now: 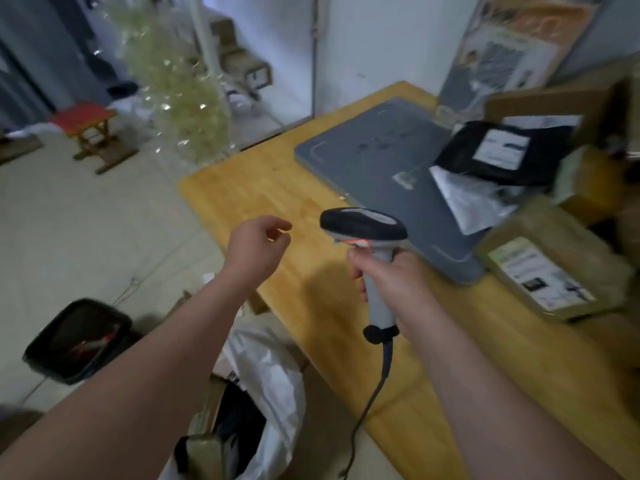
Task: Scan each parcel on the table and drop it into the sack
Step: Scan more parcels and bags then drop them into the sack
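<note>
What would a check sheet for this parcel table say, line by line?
Surface: wooden table with a grey mat on it.
Job's things: black parcel, white parcel and brown box on the right; sack on the floor, with things inside.
Clutter: more boxes far right, blurred.
Hands: left hand empty, loosely curled; right hand grips the scanner.
Cables: scanner cable hangs past the table edge.
Surroundings: black bin and red stool on the floor.

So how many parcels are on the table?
4 clear: a black bag, a silver bag beside it, a labelled box nearest, a taped box behind it. Blurred cardboard at the right edge may hide more.
</note>
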{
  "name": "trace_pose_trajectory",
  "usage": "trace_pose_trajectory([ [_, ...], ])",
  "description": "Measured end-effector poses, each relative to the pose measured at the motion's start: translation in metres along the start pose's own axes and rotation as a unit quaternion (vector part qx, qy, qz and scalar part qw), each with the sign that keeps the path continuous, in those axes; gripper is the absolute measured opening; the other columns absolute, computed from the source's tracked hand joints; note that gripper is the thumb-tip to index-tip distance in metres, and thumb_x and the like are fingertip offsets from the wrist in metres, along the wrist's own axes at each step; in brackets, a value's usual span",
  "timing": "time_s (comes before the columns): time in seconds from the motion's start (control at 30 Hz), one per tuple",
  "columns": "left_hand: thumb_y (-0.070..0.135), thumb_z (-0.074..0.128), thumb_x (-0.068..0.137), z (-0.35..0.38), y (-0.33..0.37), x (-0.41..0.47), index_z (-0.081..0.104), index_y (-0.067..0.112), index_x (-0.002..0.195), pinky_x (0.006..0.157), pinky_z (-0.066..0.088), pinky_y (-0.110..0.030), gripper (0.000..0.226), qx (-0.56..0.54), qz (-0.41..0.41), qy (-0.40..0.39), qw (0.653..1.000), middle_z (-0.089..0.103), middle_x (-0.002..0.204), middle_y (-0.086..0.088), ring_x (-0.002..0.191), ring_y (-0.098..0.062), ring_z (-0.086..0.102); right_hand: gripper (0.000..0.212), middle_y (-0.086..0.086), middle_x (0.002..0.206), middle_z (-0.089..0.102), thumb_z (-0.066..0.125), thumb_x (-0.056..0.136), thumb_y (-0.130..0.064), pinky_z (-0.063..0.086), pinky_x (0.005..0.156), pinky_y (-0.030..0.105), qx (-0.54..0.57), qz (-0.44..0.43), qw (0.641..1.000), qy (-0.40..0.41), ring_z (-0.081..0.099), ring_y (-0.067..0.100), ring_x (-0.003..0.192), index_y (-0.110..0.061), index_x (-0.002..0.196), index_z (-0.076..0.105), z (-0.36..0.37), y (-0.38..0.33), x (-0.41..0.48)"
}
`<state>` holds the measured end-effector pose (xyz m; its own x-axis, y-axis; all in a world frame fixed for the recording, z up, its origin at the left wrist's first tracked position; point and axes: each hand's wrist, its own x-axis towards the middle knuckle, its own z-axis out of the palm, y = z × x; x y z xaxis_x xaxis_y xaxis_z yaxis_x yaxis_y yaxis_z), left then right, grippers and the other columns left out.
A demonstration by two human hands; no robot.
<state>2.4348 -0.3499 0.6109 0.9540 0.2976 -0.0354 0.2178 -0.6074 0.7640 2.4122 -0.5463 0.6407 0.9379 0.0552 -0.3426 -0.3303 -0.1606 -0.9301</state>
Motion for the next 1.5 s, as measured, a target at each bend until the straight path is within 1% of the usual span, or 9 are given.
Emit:
trace_pose_trajectory([
  [0.17, 0.015, 0.06, 0.091, 0.051, 0.083, -0.004, 0.07, 0.017, 0.111, 0.069, 0.041, -0.024, 0.023, 0.003, 0.077, -0.068, 0.995, 0.065, 0.095, -0.001, 0.084, -0.018, 0.059, 0.014, 0.001, 0.062, 0.062, 0.07, 0.086, -0.023, 0.048, 0.053, 0.028, 0.039, -0.037, 0.991, 0.12, 0.056, 0.013, 0.053, -0.011, 0.082, 0.066, -0.094, -0.023, -0.014],
  [0.37, 0.015, 0.056, 0.093, 0.099, 0.157, 0.006, 0.066, 0.015, 0.115, 0.051, 0.038, -0.019, 0.025, -0.011, 0.119, -0.162, 0.979, 0.06, 0.085, 0.002, 0.064, -0.011, 0.053, 0.016, -0.001, 0.062, 0.061, 0.072, 0.086, -0.024, 0.048, 0.055, 0.029, 0.043, -0.063, 0.963, 0.259, 0.056, 0.014, 0.055, -0.015, 0.075, 0.064, -0.175, -0.045, -0.018],
  [0.53, 0.015, 0.058, 0.091, 0.132, 0.197, 0.039, 0.055, 0.016, 0.132, 0.079, 0.054, -0.039, 0.041, -0.103, 0.06, -0.228, 0.966, 0.06, 0.117, -0.011, 0.089, -0.024, 0.061, 0.015, 0.005, 0.071, 0.063, 0.072, 0.084, -0.026, 0.05, 0.059, 0.031, 0.046, -0.064, 0.939, 0.335, 0.058, 0.016, 0.059, -0.014, 0.08, 0.064, -0.209, -0.053, 0.001],
  [0.77, 0.028, 0.061, 0.092, 0.184, 0.208, 0.107, 0.041, 0.011, 0.137, 0.088, 0.053, -0.048, 0.053, -0.18, -0.084, -0.263, 0.944, 0.046, 0.114, -0.005, 0.106, -0.029, 0.049, 0.012, 0.002, 0.089, 0.067, 0.073, 0.083, -0.03, 0.052, 0.079, 0.037, 0.08, -0.022, 0.914, 0.396, 0.063, 0.02, 0.084, -0.025, 0.081, 0.062, -0.222, -0.036, 0.046],
  [1.03, 0.029, 0.072, 0.085, 0.248, 0.204, 0.17, 0.009, 0.03, 0.154, 0.105, 0.038, -0.055, 0.094, -0.292, -0.138, -0.232, 0.918, 0.034, 0.153, -0.004, 0.132, -0.033, 0.042, 0.022, -0.007, 0.099, 0.066, 0.073, 0.078, -0.044, 0.048, 0.096, 0.042, 0.067, 0.04, 0.924, 0.374, 0.06, 0.021, 0.1, -0.034, 0.095, 0.063, -0.243, 0.0, 0.083],
  [1.17, -0.01, 0.064, 0.083, 0.266, 0.202, 0.181, 0.02, 0.03, 0.153, 0.084, 0.053, -0.045, 0.091, -0.293, -0.097, -0.222, 0.925, 0.044, 0.143, -0.008, 0.12, -0.032, 0.053, 0.015, -0.005, 0.099, 0.064, 0.071, 0.085, -0.036, 0.048, 0.088, 0.036, 0.078, 0.049, 0.934, 0.344, 0.06, 0.019, 0.097, -0.032, 0.097, 0.063, -0.251, 0.008, 0.09],
  [1.23, -0.021, 0.053, 0.079, 0.272, 0.2, 0.179, 0.031, 0.023, 0.15, 0.089, 0.052, -0.042, 0.087, -0.286, -0.057, -0.239, 0.926, 0.053, 0.133, -0.006, 0.119, -0.03, 0.054, 0.021, -0.004, 0.099, 0.064, 0.07, 0.085, -0.038, 0.047, 0.078, 0.032, 0.076, 0.054, 0.94, 0.328, 0.06, 0.017, 0.092, -0.028, 0.102, 0.064, -0.253, 0.007, 0.091],
  [1.37, -0.016, 0.048, 0.072, 0.273, 0.189, 0.163, 0.052, 0.018, 0.139, 0.104, 0.045, -0.047, 0.075, -0.151, 0.047, -0.286, 0.945, 0.06, 0.131, -0.009, 0.122, -0.029, 0.053, 0.023, -0.004, 0.1, 0.063, 0.07, 0.085, -0.039, 0.046, 0.076, 0.031, 0.07, 0.059, 0.95, 0.299, 0.059, 0.016, 0.093, -0.03, 0.104, 0.061, -0.254, 0.009, 0.084],
  [1.5, -0.016, 0.047, 0.08, 0.25, 0.186, 0.114, 0.061, 0.02, 0.129, 0.084, 0.054, -0.033, 0.063, -0.048, 0.083, -0.367, 0.925, 0.064, 0.116, -0.007, 0.108, -0.028, 0.06, 0.027, -0.006, 0.1, 0.061, 0.07, 0.085, -0.037, 0.045, 0.073, 0.029, 0.056, 0.061, 0.961, 0.266, 0.057, 0.012, 0.091, -0.028, 0.108, 0.06, -0.248, 0.012, 0.062],
])
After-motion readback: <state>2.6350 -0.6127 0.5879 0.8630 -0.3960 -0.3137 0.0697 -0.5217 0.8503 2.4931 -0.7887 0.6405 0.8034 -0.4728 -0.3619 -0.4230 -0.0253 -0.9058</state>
